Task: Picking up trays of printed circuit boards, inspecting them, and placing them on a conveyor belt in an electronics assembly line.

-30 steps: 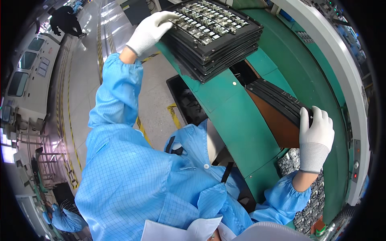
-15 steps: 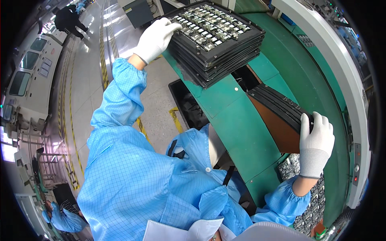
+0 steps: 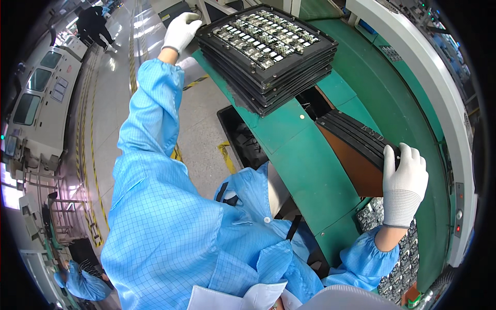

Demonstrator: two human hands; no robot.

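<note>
My left hand [image 3: 181, 31], in a white glove, holds the far left corner of a stack of black trays [image 3: 266, 57]. The top tray carries rows of small electronic parts. The stack lies on a green workbench [image 3: 294, 155]. My right hand [image 3: 404, 183], also gloved, grips the near end of a thinner pile of flat black trays [image 3: 356, 137] that lies over a brown panel [image 3: 356, 170]. Both arms are in blue cleanroom sleeves.
A black bin [image 3: 243, 139] sits on the floor beside the bench. Trays of parts [image 3: 398, 263] lie below my right forearm. A white rail [image 3: 429, 88] runs along the bench's far side. Another person in blue [image 3: 82, 281] and one in dark clothes [image 3: 95, 23] are at left.
My left hand has pushed the big tray stack farther away and to the right along the bench. My right hand has stayed on the thin pile.
</note>
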